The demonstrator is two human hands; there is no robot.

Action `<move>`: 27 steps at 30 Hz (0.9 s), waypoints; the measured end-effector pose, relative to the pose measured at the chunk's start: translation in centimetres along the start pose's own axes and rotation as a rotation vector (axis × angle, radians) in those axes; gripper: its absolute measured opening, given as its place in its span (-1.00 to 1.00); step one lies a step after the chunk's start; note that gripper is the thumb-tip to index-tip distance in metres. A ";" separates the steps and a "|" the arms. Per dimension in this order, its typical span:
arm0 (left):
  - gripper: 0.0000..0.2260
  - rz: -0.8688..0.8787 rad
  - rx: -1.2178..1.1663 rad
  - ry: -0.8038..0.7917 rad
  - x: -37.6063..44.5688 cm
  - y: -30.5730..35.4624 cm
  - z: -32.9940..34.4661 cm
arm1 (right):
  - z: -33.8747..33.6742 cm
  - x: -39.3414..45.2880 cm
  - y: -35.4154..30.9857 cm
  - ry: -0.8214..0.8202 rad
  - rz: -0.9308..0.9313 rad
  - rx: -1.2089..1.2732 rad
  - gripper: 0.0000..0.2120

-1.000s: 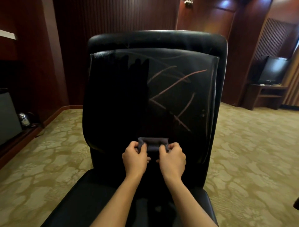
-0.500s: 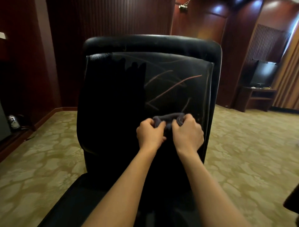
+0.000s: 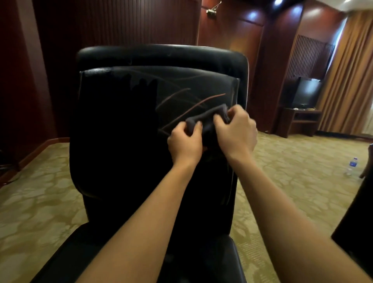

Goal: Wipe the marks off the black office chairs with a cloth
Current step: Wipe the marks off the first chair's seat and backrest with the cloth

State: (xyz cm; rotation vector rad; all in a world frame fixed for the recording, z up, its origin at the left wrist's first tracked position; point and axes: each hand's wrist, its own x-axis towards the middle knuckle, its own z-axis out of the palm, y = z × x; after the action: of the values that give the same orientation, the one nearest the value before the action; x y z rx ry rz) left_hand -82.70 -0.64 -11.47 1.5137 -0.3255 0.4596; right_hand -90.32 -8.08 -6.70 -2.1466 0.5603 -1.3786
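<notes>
I am looking into a room where dark red wood panels (image 3: 121,22) are lining the walls. A patterned beige carpet (image 3: 40,202) is covering the floor. At the right, tan curtains (image 3: 351,70) are hanging beside a dark TV (image 3: 306,92) sitting on a low wooden stand (image 3: 298,121). A water bottle (image 3: 352,165) is standing on the carpet. Ceiling lights (image 3: 277,2) are glaring off the panels.

Single head-worn wide-angle camera, facing forward and slightly down. It views the black office chair (image 3: 141,141) backrest at close range, head-on, both forearms entering from the bottom edge. Carpeted floor (image 3: 40,202) and wood-panelled walls (image 3: 121,24) fill the periphery.
</notes>
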 end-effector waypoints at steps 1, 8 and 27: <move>-0.64 -0.015 -0.003 -0.015 0.9 1.1 0.5 | -0.1 1.3 -0.2 -0.001 -0.001 -0.030 -0.79; -0.79 -0.031 0.140 -0.161 -1.2 -1.3 1.3 | 1.9 -1.5 5.5 0.015 -0.023 -0.117 -0.81; -0.83 -0.029 -0.094 -0.160 2.8 8.8 5.1 | -3.7 9.5 0.7 -0.010 -0.059 0.044 -0.77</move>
State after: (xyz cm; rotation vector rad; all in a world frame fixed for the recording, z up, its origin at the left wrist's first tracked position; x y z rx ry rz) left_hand -84.13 -5.46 -2.21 1.4643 -0.4444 0.2966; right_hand -90.00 -15.03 0.84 -2.1488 0.4619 -1.3980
